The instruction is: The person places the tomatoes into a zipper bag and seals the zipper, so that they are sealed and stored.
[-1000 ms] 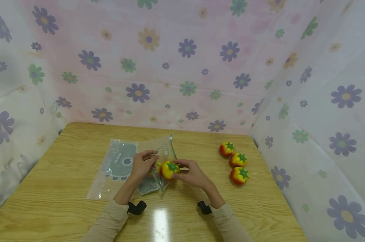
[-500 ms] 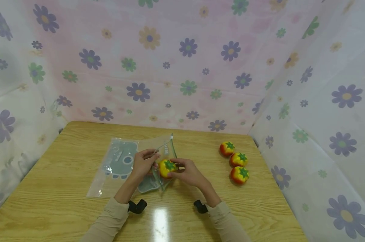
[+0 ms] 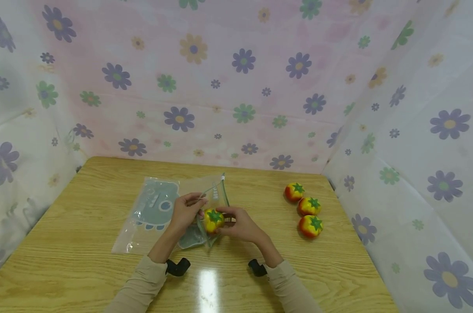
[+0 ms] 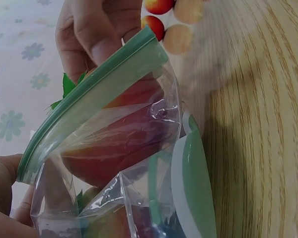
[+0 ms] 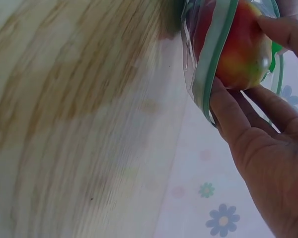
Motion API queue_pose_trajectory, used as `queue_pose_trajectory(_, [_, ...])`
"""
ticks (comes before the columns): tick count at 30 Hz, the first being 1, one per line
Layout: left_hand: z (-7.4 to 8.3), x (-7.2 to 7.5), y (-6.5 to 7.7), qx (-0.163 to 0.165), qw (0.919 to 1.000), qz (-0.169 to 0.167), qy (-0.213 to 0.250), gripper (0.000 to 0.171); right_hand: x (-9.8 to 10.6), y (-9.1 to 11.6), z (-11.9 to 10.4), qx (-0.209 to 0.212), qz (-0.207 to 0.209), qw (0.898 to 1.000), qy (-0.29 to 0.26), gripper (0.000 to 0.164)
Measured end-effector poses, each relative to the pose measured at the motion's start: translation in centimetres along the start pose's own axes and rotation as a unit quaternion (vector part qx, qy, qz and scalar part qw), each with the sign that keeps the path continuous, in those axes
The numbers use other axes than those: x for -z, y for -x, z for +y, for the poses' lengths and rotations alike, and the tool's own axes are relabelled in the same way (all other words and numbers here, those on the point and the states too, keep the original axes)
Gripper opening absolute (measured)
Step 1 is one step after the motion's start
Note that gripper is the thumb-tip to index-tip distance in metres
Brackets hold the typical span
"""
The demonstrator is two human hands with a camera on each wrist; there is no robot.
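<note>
At the centre of the head view we see the right hand (image 3: 240, 224), fingers clamped round a red-and-yellow tomato (image 3: 213, 222) that sits in the mouth of a clear zip bag (image 3: 226, 191). Just left, the left hand (image 3: 186, 211) pinches the bag's rim. Low in the left wrist view we make out another tomato (image 4: 111, 225) inside. A printed bag (image 3: 155, 206) lies left of centre; 3 more tomatoes (image 3: 310, 227) line the right of the wooden table (image 3: 79, 230).

Flowered sheets (image 3: 224, 93) walling a wooden table (image 3: 256, 187) make this a booth
</note>
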State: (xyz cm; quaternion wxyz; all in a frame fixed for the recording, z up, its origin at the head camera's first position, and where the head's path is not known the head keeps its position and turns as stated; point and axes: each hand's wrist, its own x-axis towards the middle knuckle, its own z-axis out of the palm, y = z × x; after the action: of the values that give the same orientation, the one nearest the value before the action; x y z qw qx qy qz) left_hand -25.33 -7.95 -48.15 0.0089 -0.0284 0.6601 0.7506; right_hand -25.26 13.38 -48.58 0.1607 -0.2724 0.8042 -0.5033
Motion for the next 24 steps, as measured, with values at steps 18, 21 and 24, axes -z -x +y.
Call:
queue_pose_trajectory(18, [0.09, 0.08, 0.15, -0.002, 0.9999, -0.007, -0.007, 0.030, 0.06, 0.07, -0.10, 0.001, 0.009, 1.000, -0.027, 0.057])
queue_pose_trajectory(21, [0.12, 0.14, 0.22, -0.003, 0.9999, -0.010, -0.012, 0.031, -0.03, 0.05, -0.19, -0.003, 0.014, 1.000, -0.025, 0.057])
queue_pose_trajectory(24, [0.09, 0.24, 0.28, -0.004, 0.9998, -0.012, -0.018, 0.032, -0.14, 0.00, -0.19, -0.003, 0.015, 1.000, -0.024, 0.057])
